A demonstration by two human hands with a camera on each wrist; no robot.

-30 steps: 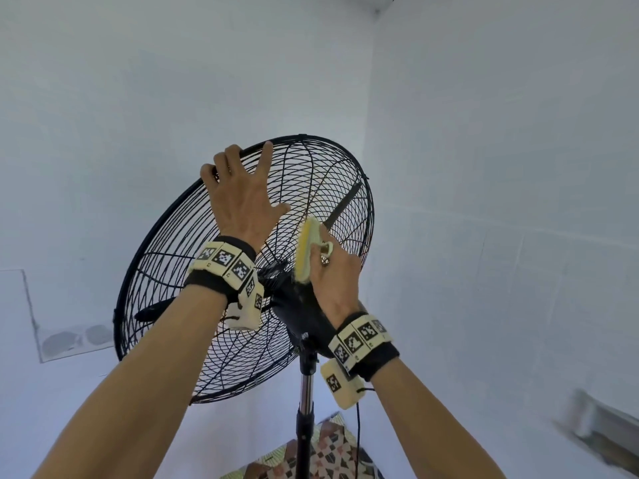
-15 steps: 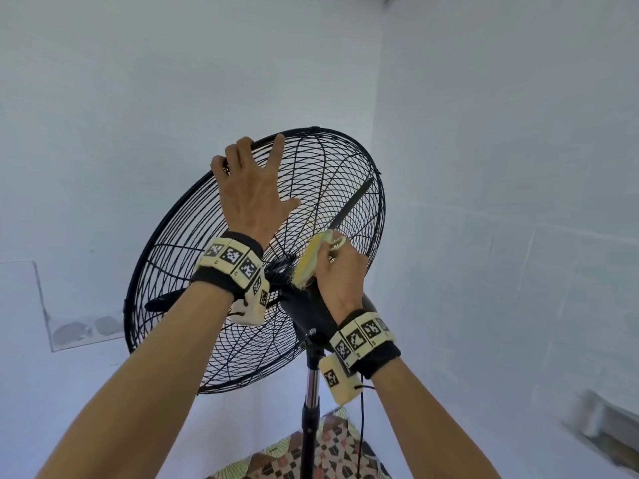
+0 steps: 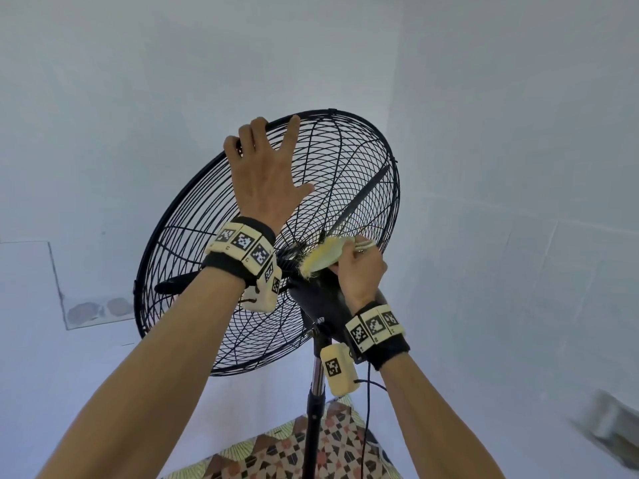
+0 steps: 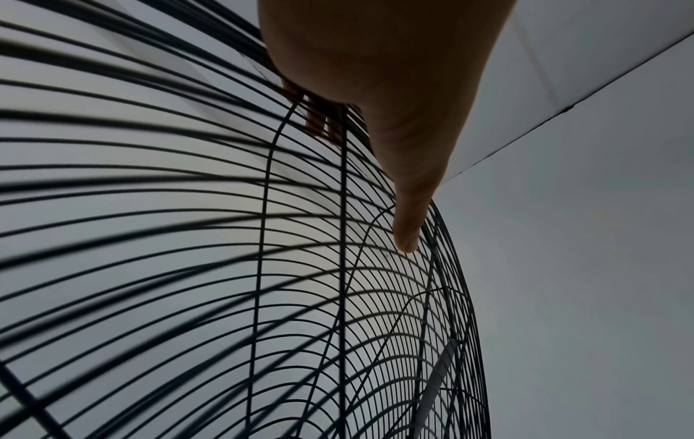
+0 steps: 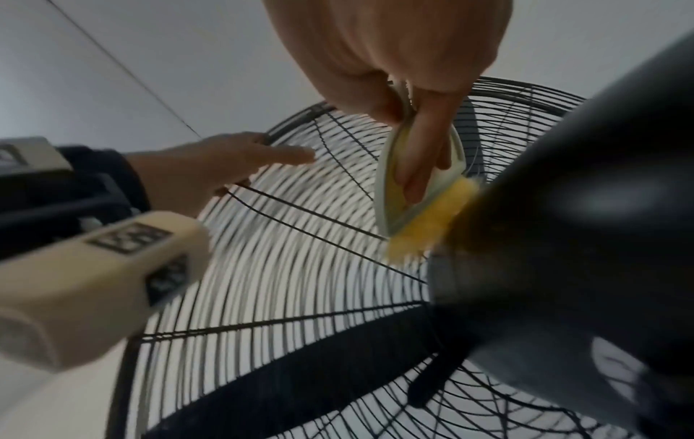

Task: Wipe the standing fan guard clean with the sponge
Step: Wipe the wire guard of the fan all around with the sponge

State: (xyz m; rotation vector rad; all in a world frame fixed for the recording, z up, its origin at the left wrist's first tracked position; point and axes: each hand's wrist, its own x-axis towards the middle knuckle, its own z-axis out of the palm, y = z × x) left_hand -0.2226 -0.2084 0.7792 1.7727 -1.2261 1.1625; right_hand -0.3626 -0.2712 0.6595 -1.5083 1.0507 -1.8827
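Wiping is under way on the rear of the round black wire fan guard (image 3: 193, 216), close to the black motor housing (image 3: 320, 299). My right hand (image 3: 359, 271) pinches the yellow sponge with its pale backing (image 3: 323, 255), fingers curled over it, its fuzzy edge against the wires just above the housing. My left hand (image 3: 266, 174) lies spread and flat on the guard well above the housing, fingertips at the top rim, steadying it. Next, I judge, the sponge should sweep outward from the housing along the spokes with firm, even pressure. My right wrist view shows the sponge touching the housing; my left wrist view shows only my thumb (image 4: 407, 234) against the wires, no sponge
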